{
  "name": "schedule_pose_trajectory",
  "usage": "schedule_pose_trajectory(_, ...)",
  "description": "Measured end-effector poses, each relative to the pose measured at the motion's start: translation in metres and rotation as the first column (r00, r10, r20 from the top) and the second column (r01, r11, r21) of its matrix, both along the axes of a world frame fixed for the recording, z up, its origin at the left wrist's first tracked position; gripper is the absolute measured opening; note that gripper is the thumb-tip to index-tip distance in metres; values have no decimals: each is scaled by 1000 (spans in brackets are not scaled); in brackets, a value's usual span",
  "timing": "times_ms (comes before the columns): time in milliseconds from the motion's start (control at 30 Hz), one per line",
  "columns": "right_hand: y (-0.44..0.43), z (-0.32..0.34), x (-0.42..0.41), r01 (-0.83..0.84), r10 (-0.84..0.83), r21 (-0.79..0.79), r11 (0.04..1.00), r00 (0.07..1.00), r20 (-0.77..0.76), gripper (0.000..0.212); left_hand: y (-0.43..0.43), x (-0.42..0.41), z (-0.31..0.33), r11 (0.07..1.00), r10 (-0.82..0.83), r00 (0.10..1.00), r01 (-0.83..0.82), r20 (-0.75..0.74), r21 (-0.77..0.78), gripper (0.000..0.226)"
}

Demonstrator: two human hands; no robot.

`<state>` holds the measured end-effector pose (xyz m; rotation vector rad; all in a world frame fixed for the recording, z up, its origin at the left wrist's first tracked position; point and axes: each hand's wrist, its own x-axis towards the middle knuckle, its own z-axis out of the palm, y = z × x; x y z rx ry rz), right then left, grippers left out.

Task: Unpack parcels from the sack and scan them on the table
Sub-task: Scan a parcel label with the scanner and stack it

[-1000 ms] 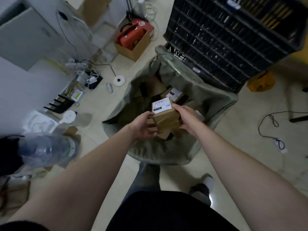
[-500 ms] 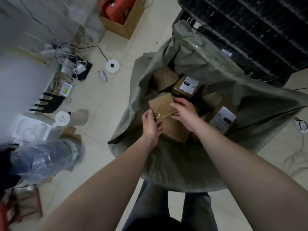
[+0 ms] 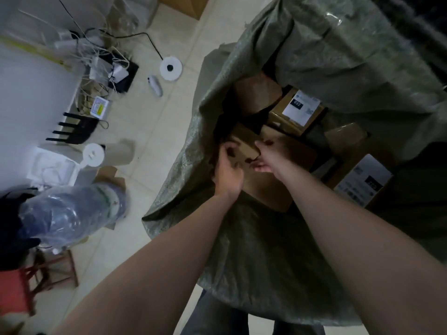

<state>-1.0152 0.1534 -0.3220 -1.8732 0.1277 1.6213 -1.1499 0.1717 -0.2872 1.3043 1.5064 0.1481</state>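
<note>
Black router (image 3: 72, 131) by cable tangle (image 3: 101, 59); white disc (image 3: 170, 68); red stool (image 3: 14, 291).

Grey-green woven sack (image 3: 278, 250) — plain brown parcels (image 3: 266, 189) inside, one upper right with a white-and-black label (image 3: 301, 107). Cream tiled floor (image 3: 150, 131); red stool (image 3: 14, 291) at lower left — white disc (image 3: 170, 68) above.

matt cardboard parcel (image 3: 244, 145), woven plastic sack (image 3: 266, 250)

Green woven sack (image 3: 266, 250) open on floor, packed with brown cardboard parcels; small plain parcel (image 3: 244, 146) on top at left, white-labelled "032" parcel (image 3: 300, 110) behind it.
</note>
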Motion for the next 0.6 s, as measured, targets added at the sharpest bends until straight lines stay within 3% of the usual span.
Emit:
schedule_pose_trajectory(100, 8, -10, 5, -36, 36, 20, 999, 999, -20, 32, 4, 9, -17, 999, -29, 995, 25, -93, -48, 52)
schedule_pose_trajectory(200, 8, -16, 9, -95, 96, 18, 995, 994, -48, 33, 13, 18, -33, 993, 56, 988, -70, -146, -96, 43)
schedule_pose_trajectory(367, -1, -28, 19, -186, 186, 11, 983, 983, 11, 35, 30, 17, -61, 919, 131, 971, -195, -202, -343, 45)
schedule_pose_trajectory(433, -5, -35, 24, -236, 237, -25, 971, 962, 132, 29, 30, 20, -66, 911, 139, 958, -224, -252, -346, 43)
schedule_pose_trajectory(467, -8, -37, 28, -263, 267, -47, 964, 945, 188, 26, 26, 23, -67, 941, 58, 940, -164, -337, -297, 41)
schedule_pose_trajectory(500, -12, -39, 31, -283, 291, -69, 957, 930, 223, 23, 23, 22, -67, 959, -190, 888, 78, -419, -271, 41)
schedule_pose_trajectory(533, -16, -41, 33, -292, 304, -85, 953, 923, 236, 20, 23, 25, -69, 958, -253, 862, 157, -440, -242, 41)
schedule_pose_trajectory(600, -25, -41, 37, -301, 319, -107, 947, 918, 236, 17, 31, 32, -72, 971, -67, 934, -20, -352, -238, 42)
